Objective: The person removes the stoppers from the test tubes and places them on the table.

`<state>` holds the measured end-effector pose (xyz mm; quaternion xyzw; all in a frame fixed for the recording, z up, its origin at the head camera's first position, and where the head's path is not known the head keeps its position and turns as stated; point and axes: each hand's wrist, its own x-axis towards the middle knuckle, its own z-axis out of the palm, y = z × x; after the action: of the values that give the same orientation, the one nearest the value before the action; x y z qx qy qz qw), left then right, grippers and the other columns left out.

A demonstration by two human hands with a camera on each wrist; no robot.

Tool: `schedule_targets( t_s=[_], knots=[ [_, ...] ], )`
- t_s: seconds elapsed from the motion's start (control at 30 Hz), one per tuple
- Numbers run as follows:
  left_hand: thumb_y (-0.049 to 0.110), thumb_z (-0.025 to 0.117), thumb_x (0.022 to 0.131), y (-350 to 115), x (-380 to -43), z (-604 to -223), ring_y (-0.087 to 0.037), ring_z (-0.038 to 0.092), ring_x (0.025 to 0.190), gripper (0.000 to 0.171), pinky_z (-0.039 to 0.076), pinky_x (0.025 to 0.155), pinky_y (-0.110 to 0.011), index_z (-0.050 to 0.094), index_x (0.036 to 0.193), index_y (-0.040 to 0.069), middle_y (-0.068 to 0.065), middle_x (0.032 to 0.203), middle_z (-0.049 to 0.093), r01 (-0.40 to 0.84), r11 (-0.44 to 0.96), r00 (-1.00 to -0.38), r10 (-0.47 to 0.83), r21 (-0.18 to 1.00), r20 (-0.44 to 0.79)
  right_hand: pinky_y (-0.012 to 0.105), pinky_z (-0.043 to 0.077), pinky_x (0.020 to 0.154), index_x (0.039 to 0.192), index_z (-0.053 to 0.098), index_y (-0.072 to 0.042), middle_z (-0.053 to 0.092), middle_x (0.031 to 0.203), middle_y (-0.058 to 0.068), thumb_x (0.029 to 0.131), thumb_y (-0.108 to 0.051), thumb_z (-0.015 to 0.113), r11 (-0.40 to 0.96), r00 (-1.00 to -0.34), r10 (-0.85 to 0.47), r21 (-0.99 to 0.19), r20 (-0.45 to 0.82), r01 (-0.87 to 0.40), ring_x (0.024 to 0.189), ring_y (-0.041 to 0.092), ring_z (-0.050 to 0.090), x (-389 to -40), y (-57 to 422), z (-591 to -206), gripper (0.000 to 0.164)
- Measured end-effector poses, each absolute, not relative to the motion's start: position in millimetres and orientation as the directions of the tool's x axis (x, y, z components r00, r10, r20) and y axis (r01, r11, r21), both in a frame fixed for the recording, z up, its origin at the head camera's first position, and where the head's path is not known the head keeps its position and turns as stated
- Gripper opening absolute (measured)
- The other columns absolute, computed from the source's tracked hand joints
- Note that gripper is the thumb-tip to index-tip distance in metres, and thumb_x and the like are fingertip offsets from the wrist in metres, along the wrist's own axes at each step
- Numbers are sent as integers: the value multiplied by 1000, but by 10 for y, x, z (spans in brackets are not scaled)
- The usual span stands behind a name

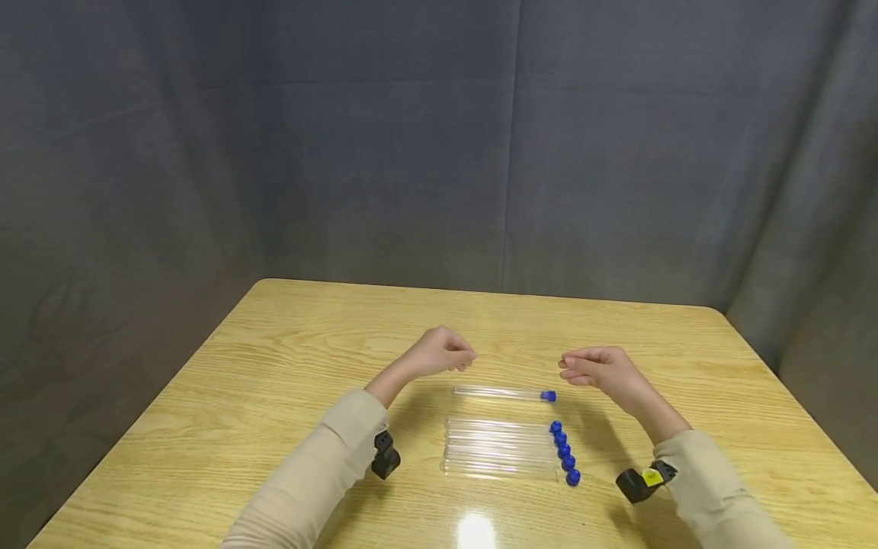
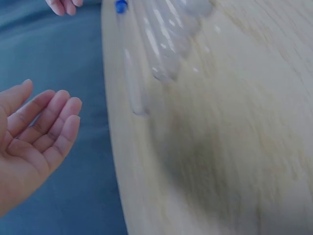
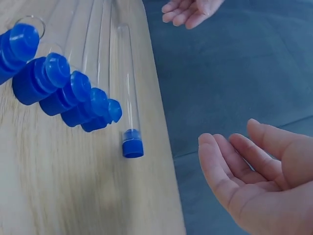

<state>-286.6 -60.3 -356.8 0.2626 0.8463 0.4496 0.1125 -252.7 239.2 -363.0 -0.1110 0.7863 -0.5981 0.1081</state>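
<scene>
A clear test tube (image 1: 497, 392) with a blue cap (image 1: 549, 396) pushed into its right end lies crosswise on the table. Nearer the person, several uncapped clear tubes (image 1: 501, 448) lie side by side. Loose blue caps (image 1: 565, 451) form a row at their right ends; the right wrist view shows these caps (image 3: 36, 78) large. My left hand (image 1: 442, 351) hovers above the capped tube's left end, fingers loosely bent and holding nothing. Above and beyond its capped end hangs my right hand (image 1: 604, 371), also holding nothing, its fingers relaxed in the right wrist view.
The wooden table (image 1: 329, 320) has rounded far corners. Dark grey curtains (image 1: 384, 152) hang behind it and at both sides. Small black cameras sit on the left wrist (image 1: 386, 455) and right wrist (image 1: 641, 483). A bright light reflection shows near the front.
</scene>
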Motion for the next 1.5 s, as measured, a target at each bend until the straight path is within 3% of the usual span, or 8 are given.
schedule_targets(
  t_s=[0.2, 0.4, 0.7, 1.23, 1.5],
  knots=[
    [15, 55, 90, -615, -2930, -3700, -18, 61, 75, 23, 50, 66, -27, 66, 96, -4, -7, 85, 65, 353, 494, -843, 536, 794, 41, 30, 48, 79, 119, 33, 26, 58, 107, 23, 93, -5, 46, 138, -945, -314, -989, -97, 55, 86, 16, 62, -2586, 2432, -3732, 43],
    [14, 57, 88, -590, -2933, -3773, -18, 60, 76, 21, 49, 64, -26, 67, 96, -2, -10, 87, 64, 352, 517, -848, 529, 780, 32, 31, 48, 80, 116, 37, 26, 62, 99, 15, 92, -5, 47, 82, -932, -339, -991, -126, 105, 85, 17, 63, -2612, 2477, -3826, 40],
    [12, 61, 85, -564, -2957, -3884, -16, 59, 82, 17, 49, 68, -24, 67, 95, -1, -8, 94, 63, 372, 572, -851, 524, 731, 24, 34, 48, 80, 117, 33, 27, 62, 97, 17, 93, -6, 45, 100, -920, -359, -986, -159, 131, 83, 19, 62, -2611, 2480, -3908, 42],
    [4, 72, 74, -538, -2947, -3992, -13, 57, 75, 22, 47, 66, -21, 66, 94, -4, -7, 84, 63, 358, 608, -843, 537, 709, -35, 32, 49, 76, 117, 33, 27, 65, 90, 13, 93, -8, 47, 104, -903, -387, -981, -189, 161, 77, 16, 64, -2619, 2496, -3976, 45],
    [3, 75, 70, -486, -2928, -4057, -9, 50, 70, 22, 44, 62, -19, 67, 90, -3, -3, 79, 60, 386, 589, -837, 546, 710, 2, 32, 49, 76, 117, 32, 27, 65, 89, 12, 93, -9, 47, 110, -903, -375, -978, -208, 180, 77, 16, 64, -2619, 2476, -3984, 45]
  ],
)
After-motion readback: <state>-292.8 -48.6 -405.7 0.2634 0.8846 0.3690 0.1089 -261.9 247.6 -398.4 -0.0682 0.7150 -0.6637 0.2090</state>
